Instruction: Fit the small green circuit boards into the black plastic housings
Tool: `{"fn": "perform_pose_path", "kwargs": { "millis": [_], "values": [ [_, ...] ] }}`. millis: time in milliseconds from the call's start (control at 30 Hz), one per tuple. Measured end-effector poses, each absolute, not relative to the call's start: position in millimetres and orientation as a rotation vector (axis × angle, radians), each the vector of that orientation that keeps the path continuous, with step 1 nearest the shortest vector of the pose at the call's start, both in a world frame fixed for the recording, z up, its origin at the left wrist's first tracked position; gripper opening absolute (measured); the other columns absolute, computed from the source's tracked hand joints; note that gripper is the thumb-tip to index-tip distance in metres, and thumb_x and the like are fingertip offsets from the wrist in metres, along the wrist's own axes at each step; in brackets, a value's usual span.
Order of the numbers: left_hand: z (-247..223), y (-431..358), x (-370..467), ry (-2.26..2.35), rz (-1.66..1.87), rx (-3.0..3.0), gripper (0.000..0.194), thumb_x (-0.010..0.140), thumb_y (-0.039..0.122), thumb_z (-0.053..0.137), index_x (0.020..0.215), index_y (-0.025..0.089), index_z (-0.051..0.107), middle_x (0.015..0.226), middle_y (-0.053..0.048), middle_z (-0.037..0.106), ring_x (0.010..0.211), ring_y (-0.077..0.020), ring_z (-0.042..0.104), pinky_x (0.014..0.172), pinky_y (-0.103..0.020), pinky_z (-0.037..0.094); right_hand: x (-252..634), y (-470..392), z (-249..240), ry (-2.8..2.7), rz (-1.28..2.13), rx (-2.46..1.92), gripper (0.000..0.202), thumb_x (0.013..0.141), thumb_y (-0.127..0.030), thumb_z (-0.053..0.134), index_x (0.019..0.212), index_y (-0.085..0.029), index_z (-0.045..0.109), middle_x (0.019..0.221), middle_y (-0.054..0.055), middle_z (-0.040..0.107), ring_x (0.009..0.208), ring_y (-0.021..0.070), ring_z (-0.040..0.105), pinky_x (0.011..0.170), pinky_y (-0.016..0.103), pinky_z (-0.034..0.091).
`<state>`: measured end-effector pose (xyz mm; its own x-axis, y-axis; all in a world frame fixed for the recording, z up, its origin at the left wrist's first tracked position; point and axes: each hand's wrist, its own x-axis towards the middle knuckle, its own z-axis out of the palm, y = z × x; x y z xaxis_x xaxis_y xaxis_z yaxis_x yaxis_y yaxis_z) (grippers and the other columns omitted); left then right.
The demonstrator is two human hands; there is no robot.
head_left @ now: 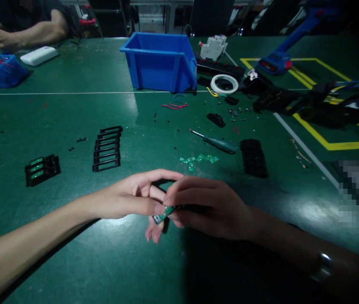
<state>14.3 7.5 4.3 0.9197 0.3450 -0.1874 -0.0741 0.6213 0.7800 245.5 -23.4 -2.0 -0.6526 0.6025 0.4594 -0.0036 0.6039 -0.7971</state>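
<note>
Both my hands meet over the near middle of the table around a small green circuit board point(163, 215) with a dark edge. My left hand point(135, 196) pinches the board under its thumb, with other fingers curled beneath. My right hand point(204, 207) grips the board's other end, its fingertips pressed together there; they partly hide it. Just beyond lie several small green boards point(200, 158) in a cluster. A screwdriver point(219, 143) with a green handle rests behind them. To the left are a black slotted frame point(107, 148) and a black holder point(42, 169) with green boards in it.
Black moulded parts point(254, 158) lie at right. Farther back stand a blue bin point(162, 63), a white tape roll point(224, 84), loose screws point(235, 112), red wires point(175, 106) and a blue cordless tool point(276, 63). Across the table, a person's arm point(30, 36) is beside a wire-filled blue tray point(0, 76).
</note>
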Motion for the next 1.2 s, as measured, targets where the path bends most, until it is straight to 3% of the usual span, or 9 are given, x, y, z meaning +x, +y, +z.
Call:
{"fn": "perform_pose_path", "kwargs": {
  "millis": [133, 333, 467, 700, 900, 1200],
  "values": [
    [-0.3, 9.0, 13.4, 0.318, 0.264, 0.842, 0.064, 0.093, 0.014, 0.064, 0.152, 0.02, 0.038, 0.097, -0.013, 0.077, 0.063, -0.0206, 0.077, 0.057, -0.027, 0.059, 246.0, -25.3, -1.9, -2.072, 0.949, -0.521, 0.021, 0.091, -0.009, 0.071, 0.112, -0.005, 0.068, 0.106, 0.012, 0.071, 0.099, 0.0133, 0.069, 0.092, 0.022, 0.056],
    [-2.9, 6.7, 15.3, 0.346, 0.378, 0.827, 0.044, 0.097, 0.014, 0.058, 0.139, 0.016, 0.05, 0.089, -0.011, 0.075, 0.058, -0.0188, 0.074, 0.051, -0.025, 0.057, 247.0, -27.3, -2.7, -2.074, 0.717, -0.59, 0.022, 0.09, -0.008, 0.072, 0.112, -0.007, 0.069, 0.108, 0.012, 0.071, 0.101, 0.0131, 0.069, 0.093, 0.019, 0.055],
    [0.0, -0.2, 19.2, 0.463, 0.47, 0.905, 0.036, 0.1, 0.022, 0.057, 0.134, 0.013, 0.053, 0.072, -0.007, 0.072, 0.058, -0.0181, 0.072, 0.053, -0.025, 0.056, 248.4, -26.3, -9.1, -2.088, 0.561, -0.598, 0.023, 0.092, -0.007, 0.07, 0.114, -0.008, 0.068, 0.109, 0.011, 0.07, 0.097, 0.0143, 0.068, 0.089, 0.023, 0.056],
    [3.7, -17.9, 23.5, 0.667, 0.682, 1.246, 0.022, 0.104, 0.026, 0.054, 0.121, 0.013, 0.058, 0.076, -0.004, 0.071, 0.066, -0.0129, 0.067, 0.063, -0.024, 0.056, 248.9, -24.9, -12.0, -2.133, 0.455, -0.581, 0.022, 0.095, -0.008, 0.065, 0.116, -0.012, 0.065, 0.107, 0.01, 0.07, 0.094, 0.0169, 0.067, 0.081, 0.028, 0.057],
    [3.4, -20.5, 19.1, 0.623, 0.683, 1.344, 0.025, 0.106, 0.026, 0.05, 0.13, 0.018, 0.052, 0.081, -0.002, 0.069, 0.069, -0.0129, 0.066, 0.066, -0.025, 0.055, 249.9, -24.2, -5.5, -2.046, 0.758, -0.569, 0.03, 0.091, -0.011, 0.071, 0.119, -0.011, 0.063, 0.107, 0.012, 0.07, 0.098, 0.0174, 0.067, 0.087, 0.029, 0.055],
    [1.0, -21.8, 17.3, 0.628, 0.649, 1.548, 0.028, 0.107, 0.026, 0.046, 0.134, 0.022, 0.048, 0.09, -0.005, 0.07, 0.077, -0.0154, 0.067, 0.069, -0.028, 0.055, 248.9, -26.1, -3.4, -1.908, 1.138, -0.754, 0.015, 0.099, -0.015, 0.059, 0.108, -0.014, 0.07, 0.085, 0.003, 0.073, 0.069, 0.0094, 0.063, 0.062, 0.021, 0.047]
  ]
}}
